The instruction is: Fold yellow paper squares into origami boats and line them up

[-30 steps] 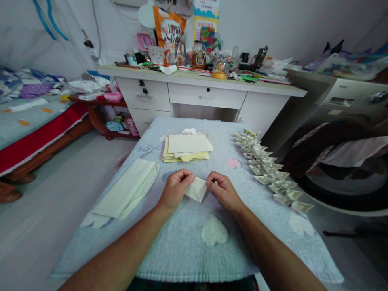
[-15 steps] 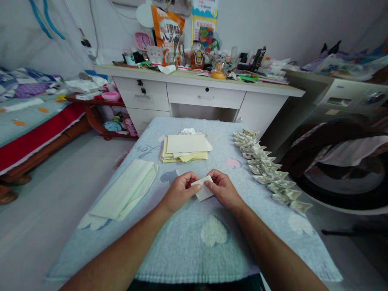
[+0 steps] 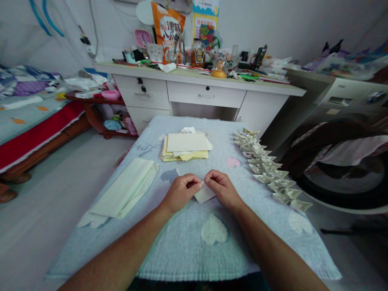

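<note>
A lived-in home bedroom, with bed (image 3: 36, 107), cluttered desk (image 3: 188, 77) and washing machine (image 3: 348, 95).

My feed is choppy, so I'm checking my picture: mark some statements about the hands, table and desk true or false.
1. The left hand and right hand both hold one small piece of paper. True.
2. The boat-shaped paper folds line the left side of the tablecloth. False: they line its right side.
3. The stack of paper sheets lies beyond the small piece of paper. True.
4. The orange bag stands on the tablecloth. False: it stands on the desk.
</note>
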### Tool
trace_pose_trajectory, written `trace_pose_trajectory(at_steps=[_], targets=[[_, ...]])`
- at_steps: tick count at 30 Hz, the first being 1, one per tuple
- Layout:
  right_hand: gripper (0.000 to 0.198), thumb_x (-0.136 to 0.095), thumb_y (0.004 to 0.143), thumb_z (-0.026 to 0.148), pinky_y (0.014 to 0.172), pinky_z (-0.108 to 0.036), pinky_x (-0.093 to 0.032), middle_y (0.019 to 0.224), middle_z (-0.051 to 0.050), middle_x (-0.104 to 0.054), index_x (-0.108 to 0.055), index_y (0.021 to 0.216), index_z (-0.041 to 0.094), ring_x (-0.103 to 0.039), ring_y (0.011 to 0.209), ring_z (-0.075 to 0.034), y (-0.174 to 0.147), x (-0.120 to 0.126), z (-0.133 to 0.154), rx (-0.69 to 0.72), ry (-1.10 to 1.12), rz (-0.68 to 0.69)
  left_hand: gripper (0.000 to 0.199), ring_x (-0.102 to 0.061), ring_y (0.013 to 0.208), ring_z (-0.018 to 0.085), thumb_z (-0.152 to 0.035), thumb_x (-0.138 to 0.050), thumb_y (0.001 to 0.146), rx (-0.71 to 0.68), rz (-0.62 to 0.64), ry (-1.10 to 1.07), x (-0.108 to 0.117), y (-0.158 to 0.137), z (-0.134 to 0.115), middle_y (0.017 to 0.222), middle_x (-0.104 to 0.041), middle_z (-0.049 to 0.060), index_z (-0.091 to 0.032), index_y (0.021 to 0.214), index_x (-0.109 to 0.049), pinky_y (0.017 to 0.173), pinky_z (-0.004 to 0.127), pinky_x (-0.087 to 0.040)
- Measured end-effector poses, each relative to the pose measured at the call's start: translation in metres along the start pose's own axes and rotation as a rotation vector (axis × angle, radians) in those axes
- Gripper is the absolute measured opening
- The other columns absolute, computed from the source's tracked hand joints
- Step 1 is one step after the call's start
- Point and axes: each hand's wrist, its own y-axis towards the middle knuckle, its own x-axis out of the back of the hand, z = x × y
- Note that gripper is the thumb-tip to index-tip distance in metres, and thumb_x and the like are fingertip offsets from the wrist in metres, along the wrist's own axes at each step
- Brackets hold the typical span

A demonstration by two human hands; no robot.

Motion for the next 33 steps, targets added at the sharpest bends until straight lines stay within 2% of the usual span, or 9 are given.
trace_pose_trajectory(at_steps=[7, 10, 13, 18, 21, 24, 28, 31, 33], targets=[[0.038, -0.046, 0.091, 0.052, 0.053, -0.023, -0.032, 0.063, 0.003, -0.046, -0.056, 0.077, 0.018, -0.041, 0.057, -0.01, 0.002, 0.003, -0.002, 0.034, 0.022, -0.046, 0.02, -0.049, 0.06, 0.011, -0.034, -0.064, 0.078, 0.086, -0.093, -0.239, -0.001, 0.002, 0.007, 0.063, -0.057, -0.001, -0.014, 0.072, -0.064, 0.057, 0.022, -0.038], [0.031, -0.064, 0.081, 0.048, 0.057, -0.023, -0.038, 0.073, 0.002, -0.055, -0.053, 0.086, 0.019, -0.049, 0.063, -0.012, 0.004, 0.001, -0.004, 0.001, 0.094, 0.013, 0.02, -0.045, 0.054, 0.008, -0.034, -0.065, 0.076, 0.131, -0.19, -0.346, -0.001, 0.004, 0.007, 0.061, -0.054, -0.003, -0.015, 0.073, -0.061, 0.051, 0.02, -0.034], [0.039, -0.075, 0.072, 0.038, 0.057, -0.022, -0.041, 0.079, 0.002, -0.059, -0.047, 0.094, 0.022, -0.054, 0.065, -0.012, 0.007, 0.0, -0.009, -0.03, 0.193, 0.03, 0.02, -0.043, 0.05, 0.007, -0.033, -0.065, 0.074, 0.167, -0.208, -0.412, -0.003, 0.005, 0.007, 0.061, -0.052, -0.005, -0.017, 0.078, -0.054, 0.047, 0.018, -0.033], [0.041, -0.069, 0.076, 0.035, 0.045, -0.018, -0.031, 0.06, 0.011, -0.048, -0.039, 0.102, 0.026, -0.042, 0.048, -0.009, 0.009, 0.005, -0.013, 0.004, 0.169, -0.112, 0.05, -0.051, 0.05, 0.009, -0.027, -0.064, 0.075, 0.154, -0.142, -0.384, -0.006, 0.002, 0.005, 0.062, -0.054, -0.009, -0.023, 0.118, -0.04, 0.048, 0.019, -0.037], [0.035, -0.068, 0.077, 0.036, 0.047, -0.019, -0.031, 0.062, 0.009, -0.049, -0.041, 0.096, 0.024, -0.043, 0.05, -0.009, 0.009, 0.007, -0.012, 0.004, 0.154, -0.075, 0.055, -0.051, 0.051, 0.01, -0.031, -0.059, 0.081, 0.121, -0.128, -0.323, -0.006, 0.0, 0.004, 0.063, -0.055, -0.008, -0.024, 0.13, -0.035, 0.05, 0.019, -0.038], [0.03, -0.068, 0.077, 0.038, 0.053, -0.02, -0.034, 0.069, 0.005, -0.053, -0.045, 0.088, 0.022, -0.047, 0.058, -0.009, 0.008, 0.007, -0.011, 0.006, 0.13, -0.011, 0.034, -0.049, 0.054, 0.009, -0.035, -0.056, 0.084, 0.101, -0.164, -0.256, -0.003, 0.002, 0.007, 0.063, -0.054, -0.005, -0.019, 0.114, -0.055, 0.051, 0.019, -0.037], [0.027, -0.067, 0.079, 0.039, 0.055, -0.022, -0.033, 0.07, 0.004, -0.05, -0.048, 0.086, 0.021, -0.045, 0.06, -0.01, 0.008, 0.007, -0.01, 0.029, 0.037, 0.006, 0.026, -0.048, 0.054, 0.009, -0.03, -0.063, 0.077, 0.134, -0.127, -0.28, 0.0, 0.006, 0.015, 0.065, -0.056, -0.004, -0.016, 0.099, -0.062, 0.05, 0.019, -0.035], [0.016, -0.058, 0.085, 0.036, 0.061, -0.025, -0.036, 0.072, 0.002, -0.05, -0.052, 0.085, 0.021, -0.046, 0.066, -0.013, 0.006, 0.01, -0.005, 0.115, -0.228, -0.039, 0.026, -0.047, 0.051, 0.008, -0.028, -0.064, 0.074, 0.181, -0.141, -0.31, 0.001, 0.007, 0.017, 0.065, -0.058, -0.003, -0.015, 0.096, -0.063, 0.048, 0.02, -0.035], [0.011, -0.053, 0.087, 0.03, 0.076, -0.031, -0.04, 0.085, -0.002, -0.054, -0.055, 0.087, 0.02, -0.05, 0.082, -0.017, 0.003, 0.013, 0.001, 0.247, -0.473, -0.095, 0.023, -0.048, 0.052, 0.008, -0.028, -0.064, 0.073, 0.198, -0.172, -0.316, 0.001, 0.008, 0.016, 0.065, -0.059, -0.003, -0.015, 0.093, -0.064, 0.048, 0.02, -0.036]])
